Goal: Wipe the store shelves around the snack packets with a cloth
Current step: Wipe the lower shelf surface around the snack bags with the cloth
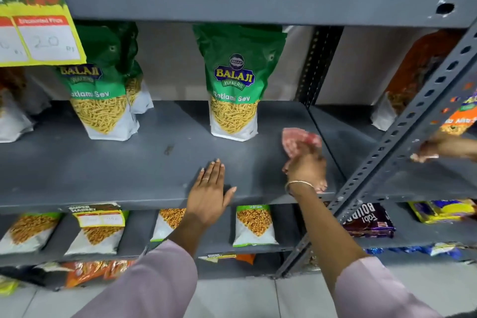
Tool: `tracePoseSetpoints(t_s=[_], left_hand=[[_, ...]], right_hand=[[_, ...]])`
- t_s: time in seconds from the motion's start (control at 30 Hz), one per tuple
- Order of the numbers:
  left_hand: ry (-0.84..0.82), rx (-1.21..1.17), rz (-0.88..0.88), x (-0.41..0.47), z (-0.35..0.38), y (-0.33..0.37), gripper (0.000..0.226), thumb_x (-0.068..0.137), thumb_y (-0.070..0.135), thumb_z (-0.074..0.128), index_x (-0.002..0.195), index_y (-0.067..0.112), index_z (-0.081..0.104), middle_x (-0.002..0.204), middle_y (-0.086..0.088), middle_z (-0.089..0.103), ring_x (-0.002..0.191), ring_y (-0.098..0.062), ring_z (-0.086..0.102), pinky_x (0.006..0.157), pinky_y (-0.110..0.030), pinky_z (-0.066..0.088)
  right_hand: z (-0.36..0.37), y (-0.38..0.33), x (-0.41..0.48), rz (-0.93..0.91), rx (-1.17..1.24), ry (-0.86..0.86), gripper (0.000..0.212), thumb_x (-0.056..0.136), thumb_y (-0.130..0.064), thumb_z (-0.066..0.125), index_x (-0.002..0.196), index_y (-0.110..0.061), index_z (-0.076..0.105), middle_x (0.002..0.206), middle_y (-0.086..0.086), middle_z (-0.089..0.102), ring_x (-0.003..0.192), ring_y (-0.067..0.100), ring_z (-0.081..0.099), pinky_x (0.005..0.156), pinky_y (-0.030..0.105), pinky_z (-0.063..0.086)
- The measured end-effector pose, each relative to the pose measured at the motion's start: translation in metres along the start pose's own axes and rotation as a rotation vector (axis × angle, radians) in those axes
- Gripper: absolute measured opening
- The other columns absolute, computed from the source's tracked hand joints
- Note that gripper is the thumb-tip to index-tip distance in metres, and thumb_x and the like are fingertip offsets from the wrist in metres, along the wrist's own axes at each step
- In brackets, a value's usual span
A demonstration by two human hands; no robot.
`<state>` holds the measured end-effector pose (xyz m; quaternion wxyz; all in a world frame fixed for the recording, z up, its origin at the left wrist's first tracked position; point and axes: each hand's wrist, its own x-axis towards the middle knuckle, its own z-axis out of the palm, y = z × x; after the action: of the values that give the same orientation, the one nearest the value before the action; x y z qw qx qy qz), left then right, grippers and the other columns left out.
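Observation:
A grey metal shelf [108,170] runs across the middle of the head view. Two green Balaji Ratlami Sev packets stand on it, one at the centre [236,85] and one to the left [103,85] with more packets behind it. My right hand [307,168] presses a pink-red cloth [299,141] onto the shelf at its right end, just right of the centre packet. My left hand [210,190] lies flat with fingers spread on the shelf's front edge, holding nothing.
A perforated grey upright [402,137] slants across the right side. Beyond it, another person's hand [438,148] reaches onto the neighbouring shelf by orange packets [423,64]. A yellow price tag [38,33] hangs top left. Lower shelves hold snack packets [254,224] and biscuit packs [369,221].

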<state>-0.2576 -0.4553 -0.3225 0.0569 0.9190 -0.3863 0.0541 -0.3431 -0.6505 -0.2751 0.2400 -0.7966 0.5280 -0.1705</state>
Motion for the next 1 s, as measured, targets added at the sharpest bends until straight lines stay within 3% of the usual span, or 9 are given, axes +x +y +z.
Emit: tracePoseSetpoints(t_s=[0.1, 0.23, 0.3, 0.4, 0.47, 0.53, 0.6, 0.7, 1.0], left_hand=[[-0.044, -0.019, 0.006, 0.002, 0.002, -0.001, 0.085, 0.096, 0.05, -0.002, 0.119, -0.003, 0.059, 0.125, -0.018, 0.06, 0.115, -0.029, 0.057, 0.095, -0.048, 0.043], [-0.028, -0.063, 0.033, 0.0, 0.003, -0.002, 0.084, 0.096, 0.051, -0.002, 0.12, -0.002, 0.059, 0.126, -0.018, 0.059, 0.116, -0.029, 0.057, 0.103, -0.039, 0.037], [-0.021, -0.055, 0.04, 0.001, 0.002, -0.003, 0.082, 0.097, 0.051, -0.001, 0.123, -0.003, 0.056, 0.129, -0.018, 0.056, 0.119, -0.03, 0.054, 0.108, -0.037, 0.025], [-0.032, -0.068, 0.032, 0.003, 0.005, -0.004, 0.083, 0.096, 0.051, -0.002, 0.125, -0.002, 0.055, 0.132, -0.018, 0.054, 0.121, -0.029, 0.052, 0.11, -0.038, 0.027], [-0.007, -0.081, 0.017, 0.005, 0.007, -0.004, 0.082, 0.096, 0.051, -0.001, 0.124, -0.002, 0.055, 0.131, -0.018, 0.054, 0.12, -0.031, 0.053, 0.11, -0.035, 0.017], [0.018, -0.09, 0.003, 0.004, 0.008, -0.004, 0.08, 0.097, 0.05, 0.001, 0.121, -0.002, 0.057, 0.129, -0.019, 0.056, 0.117, -0.031, 0.055, 0.109, -0.032, 0.011], [0.054, -0.089, 0.008, 0.0, 0.009, -0.004, 0.074, 0.097, 0.048, 0.009, 0.119, -0.001, 0.059, 0.126, -0.017, 0.059, 0.114, -0.029, 0.058, 0.11, -0.034, 0.024], [0.079, -0.069, 0.018, 0.0, 0.008, -0.004, 0.066, 0.09, 0.048, 0.025, 0.119, 0.0, 0.06, 0.124, -0.015, 0.061, 0.112, -0.027, 0.06, 0.094, -0.044, 0.045], [0.135, -0.036, 0.009, 0.002, 0.01, -0.002, 0.063, 0.088, 0.046, 0.029, 0.124, 0.002, 0.056, 0.131, -0.014, 0.056, 0.119, -0.025, 0.054, 0.105, -0.036, 0.036]], right_hand=[[-0.01, 0.024, 0.01, 0.15, -0.104, -0.011, 0.076, 0.087, -0.028, 0.061, 0.148, -0.008, 0.02, 0.155, 0.027, 0.018, 0.137, 0.044, 0.03, 0.112, 0.05, 0.031], [-0.002, 0.013, 0.032, 0.183, -0.14, -0.116, 0.083, 0.092, -0.037, 0.052, 0.152, -0.014, -0.001, 0.159, 0.023, -0.008, 0.146, 0.043, 0.0, 0.119, 0.05, 0.01], [0.003, 0.007, 0.049, 0.157, -0.183, -0.127, 0.076, 0.094, -0.038, 0.045, 0.152, -0.014, 0.0, 0.159, 0.022, -0.008, 0.146, 0.043, -0.002, 0.12, 0.049, 0.004], [0.015, 0.001, 0.07, 0.078, -0.2, -0.097, 0.069, 0.095, -0.034, 0.042, 0.152, -0.012, 0.01, 0.158, 0.026, 0.001, 0.145, 0.045, 0.004, 0.12, 0.05, 0.006], [0.024, -0.006, 0.082, 0.04, -0.187, -0.056, 0.069, 0.094, -0.033, 0.045, 0.151, -0.01, 0.014, 0.157, 0.028, 0.004, 0.145, 0.046, 0.007, 0.119, 0.05, 0.008], [0.032, -0.015, 0.095, 0.032, -0.196, -0.097, 0.07, 0.095, -0.034, 0.042, 0.152, -0.012, 0.008, 0.158, 0.027, -0.001, 0.146, 0.044, 0.003, 0.12, 0.049, 0.006], [0.037, -0.025, 0.104, 0.015, -0.21, -0.16, 0.072, 0.096, -0.036, 0.04, 0.152, -0.014, 0.0, 0.159, 0.022, -0.009, 0.147, 0.041, -0.002, 0.121, 0.048, 0.002], [0.043, -0.035, 0.113, -0.012, -0.195, -0.164, 0.075, 0.095, -0.038, 0.041, 0.152, -0.014, -0.001, 0.16, 0.017, -0.012, 0.148, 0.036, -0.003, 0.121, 0.049, 0.001], [0.056, -0.041, 0.15, -0.098, -0.247, -0.138, 0.077, 0.093, -0.049, 0.036, 0.152, -0.016, -0.002, 0.161, 0.012, -0.011, 0.149, 0.031, -0.004, 0.121, 0.043, 0.002]])
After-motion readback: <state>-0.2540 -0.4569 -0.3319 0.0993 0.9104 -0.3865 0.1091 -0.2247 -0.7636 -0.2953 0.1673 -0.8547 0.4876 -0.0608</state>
